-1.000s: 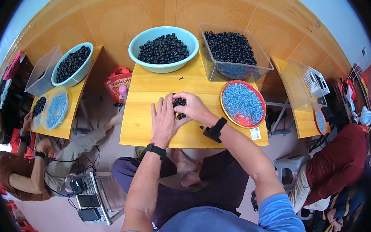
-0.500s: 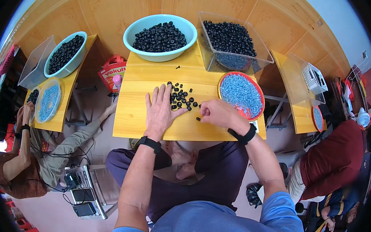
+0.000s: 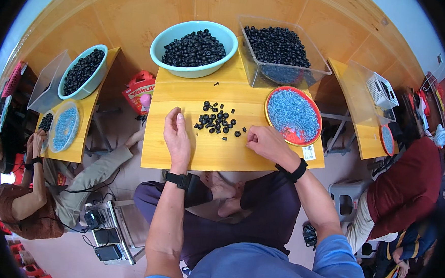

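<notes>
A loose cluster of small black plastic pieces (image 3: pixel 214 120), some round with a hole and some like short cylinders, lies on the yellow table between my hands. My left hand (image 3: pixel 176 140) is tilted on its edge to the left of them, fingers stretched upward, holding nothing. To the right, my right hand (image 3: pixel 269 144) is closed, thumb and fingers pressed together just above the tabletop. Whatever it may hold is hidden. Close beyond it sits a round red tray (image 3: pixel 317 125) with a yellow rim, full of tiny blue pieces (image 3: pixel 291 108).
At the back stand a light blue basin (image 3: pixel 158 57) and a clear plastic bin (image 3: pixel 315 72), both filled with black pieces. A single black piece (image 3: pixel 216 83) lies apart. People (image 3: pixel 22 203) sit at side tables, left and right.
My left hand has lifted off the black pieces, turned on its edge and moved left. My right hand has shifted slightly right, away from the cluster. The whole view has shifted a little.
</notes>
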Tool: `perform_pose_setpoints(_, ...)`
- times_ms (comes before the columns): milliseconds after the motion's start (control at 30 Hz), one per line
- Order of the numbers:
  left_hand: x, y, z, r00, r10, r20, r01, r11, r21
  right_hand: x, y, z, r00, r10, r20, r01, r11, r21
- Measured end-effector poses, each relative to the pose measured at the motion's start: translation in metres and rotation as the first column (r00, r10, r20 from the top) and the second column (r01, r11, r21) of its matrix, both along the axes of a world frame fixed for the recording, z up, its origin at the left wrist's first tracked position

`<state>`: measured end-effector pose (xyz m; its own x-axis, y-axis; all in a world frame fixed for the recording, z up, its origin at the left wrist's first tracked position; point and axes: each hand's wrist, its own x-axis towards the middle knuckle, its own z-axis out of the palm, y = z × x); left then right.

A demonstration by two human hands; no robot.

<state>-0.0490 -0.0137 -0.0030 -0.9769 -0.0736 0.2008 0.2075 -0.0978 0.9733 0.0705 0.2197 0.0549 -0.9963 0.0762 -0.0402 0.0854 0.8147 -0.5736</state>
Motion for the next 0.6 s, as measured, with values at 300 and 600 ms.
perform_pose_setpoints(300,0.008,0.007,0.012,0.966,-0.245,-0.077,0.192,0.888,-0.417,-0.004,-0.005,0.001,0.999,-0.036,-0.029,0.039,0.991,0.129)
perform_pose_setpoints(600,0.015,0.014,0.021,0.852,-0.446,-0.274,0.036,0.572,-0.819,-0.01,-0.002,0.003,0.998,-0.055,-0.019,0.056,0.996,0.064)
